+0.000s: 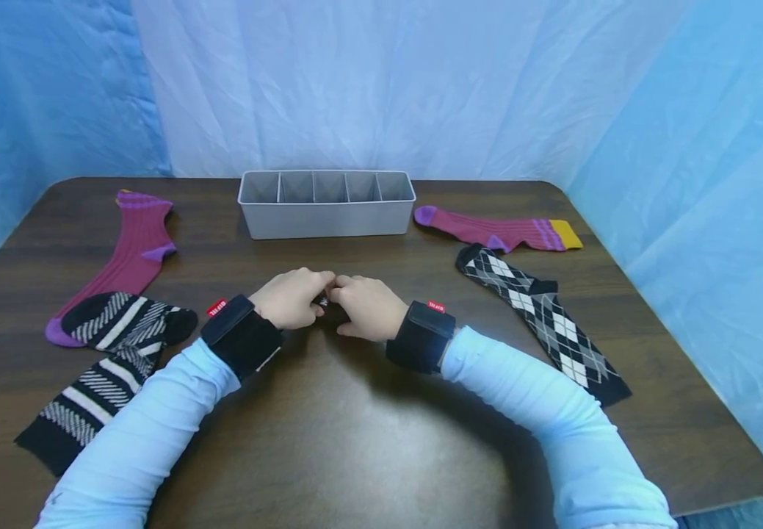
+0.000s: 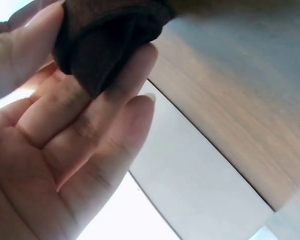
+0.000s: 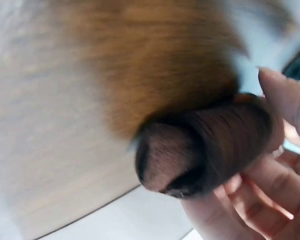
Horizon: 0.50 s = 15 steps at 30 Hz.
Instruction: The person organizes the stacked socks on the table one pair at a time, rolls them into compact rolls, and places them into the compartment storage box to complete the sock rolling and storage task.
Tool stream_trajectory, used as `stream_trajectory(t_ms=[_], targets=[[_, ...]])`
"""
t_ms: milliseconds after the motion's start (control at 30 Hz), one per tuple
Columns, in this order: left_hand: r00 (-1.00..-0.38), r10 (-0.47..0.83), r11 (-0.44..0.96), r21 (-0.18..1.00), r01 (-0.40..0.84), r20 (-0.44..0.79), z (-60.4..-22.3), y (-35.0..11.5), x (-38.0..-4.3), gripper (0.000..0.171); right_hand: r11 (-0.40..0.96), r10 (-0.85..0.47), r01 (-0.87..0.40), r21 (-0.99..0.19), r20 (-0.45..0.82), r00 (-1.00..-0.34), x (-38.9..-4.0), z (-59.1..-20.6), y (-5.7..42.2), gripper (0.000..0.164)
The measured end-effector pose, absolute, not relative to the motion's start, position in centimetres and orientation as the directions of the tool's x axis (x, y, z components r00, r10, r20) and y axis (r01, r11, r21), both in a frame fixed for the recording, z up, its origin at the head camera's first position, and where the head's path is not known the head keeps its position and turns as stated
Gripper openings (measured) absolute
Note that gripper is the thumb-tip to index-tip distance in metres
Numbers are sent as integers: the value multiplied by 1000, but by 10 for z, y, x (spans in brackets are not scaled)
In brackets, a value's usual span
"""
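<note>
Over the middle of the table, both hands hold a dark rolled-up sock [image 3: 210, 147] between them. My left hand [image 1: 291, 298] pinches one end, thumb on one side and fingers on the other; loose dark folds show there in the left wrist view. At the opposite end my right hand [image 1: 369, 307] grips the roll, whose coiled end faces the right wrist camera. From the head view the fingertips nearly meet, and the roll is mostly hidden behind them.
A grey divided box [image 1: 328, 220] with several compartments stands at the table's back. On the left lie a magenta sock [image 1: 139, 246] and a black-and-white striped sock [image 1: 100, 393] overlapping it. On the right are another magenta sock [image 1: 474, 227] and an argyle sock [image 1: 546, 316].
</note>
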<state>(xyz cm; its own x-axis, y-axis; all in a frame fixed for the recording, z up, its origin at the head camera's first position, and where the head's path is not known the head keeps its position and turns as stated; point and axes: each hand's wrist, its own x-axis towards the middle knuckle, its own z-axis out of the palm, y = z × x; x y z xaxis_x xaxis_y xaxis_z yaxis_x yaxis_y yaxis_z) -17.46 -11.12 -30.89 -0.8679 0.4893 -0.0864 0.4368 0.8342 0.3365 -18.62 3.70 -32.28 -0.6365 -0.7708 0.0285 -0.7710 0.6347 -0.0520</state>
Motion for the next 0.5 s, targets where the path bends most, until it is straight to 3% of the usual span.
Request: stream_trajectory(t_ms=[133, 267, 500], targets=[[-872, 478, 831, 377, 409, -108, -308, -115, -179, 35, 658, -752, -753, 17, 58, -657, -188, -326, 29, 36], [-853, 511, 796, 433, 422, -107, -309, -120, -184, 31, 666, -746, -744, 55, 70, -663, -189, -326, 25, 30], [-836, 543, 762, 464, 452, -76, -310, -128, -186, 23, 651, -759, -759, 5, -3, -651, -198, -320, 25, 24]])
